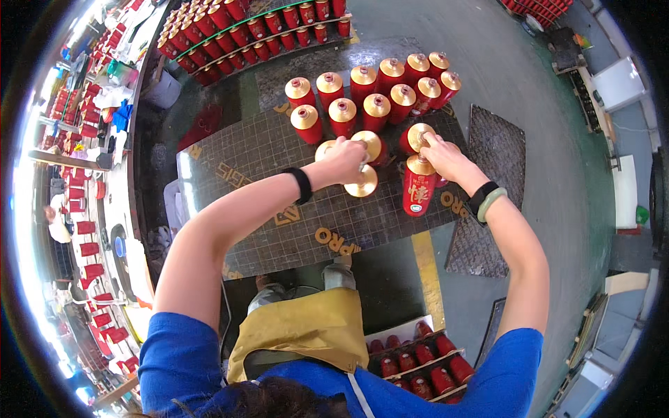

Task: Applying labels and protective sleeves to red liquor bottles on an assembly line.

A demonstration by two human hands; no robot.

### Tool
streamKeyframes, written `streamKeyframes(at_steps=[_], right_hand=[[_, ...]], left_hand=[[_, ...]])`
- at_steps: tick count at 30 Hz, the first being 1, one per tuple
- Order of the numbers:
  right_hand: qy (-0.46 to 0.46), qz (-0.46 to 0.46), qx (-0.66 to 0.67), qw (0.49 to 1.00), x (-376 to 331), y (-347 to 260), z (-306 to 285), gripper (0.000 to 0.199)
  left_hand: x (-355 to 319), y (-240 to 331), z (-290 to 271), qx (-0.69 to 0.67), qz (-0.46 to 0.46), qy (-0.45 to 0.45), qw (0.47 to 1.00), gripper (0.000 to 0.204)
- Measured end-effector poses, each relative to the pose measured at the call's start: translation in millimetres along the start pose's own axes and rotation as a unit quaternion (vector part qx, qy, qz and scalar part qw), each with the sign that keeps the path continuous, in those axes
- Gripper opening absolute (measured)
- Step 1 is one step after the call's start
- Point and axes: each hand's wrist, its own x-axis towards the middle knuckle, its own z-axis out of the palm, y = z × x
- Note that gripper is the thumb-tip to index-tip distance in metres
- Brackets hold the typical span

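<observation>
Head view: the left hand (346, 161) has its fingers closed over the gold cap (362, 182) of a red bottle near the tabletop's (230, 157) middle. The right hand (446, 157) pinches another gold-capped bottle (419, 136) just beside a labelled red bottle (419, 185). Packed this tightly, a nudged bottle could topple its neighbours. More red bottles (376, 87) crowd the far edge; divided boxes (418, 366) hold others below.
</observation>
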Motion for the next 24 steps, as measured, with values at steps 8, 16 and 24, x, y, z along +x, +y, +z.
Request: streamKeyframes(at_steps=[8, 16, 24], right_hand=[[-0.026, -0.019, 0.003, 0.999, 34.1, 73.9, 38.1, 0.018], [0.034, -0.011, 0.094, 0.995, 2.7, 103.0, 7.8, 0.020], [0.039, 0.011, 0.101, 0.994, 8.9, 155.1, -8.6, 0.025]], left_hand=[[113.9, 5.5, 29.3, -0.043, -0.030, -0.021, 0.998, 0.046], [103.0, 11.2, 8.6, -0.073, -0.022, 0.028, 0.997, 0.028], [75.6, -27.1, 3.3, -0.061, 0.051, 0.017, 0.997, 0.024]])
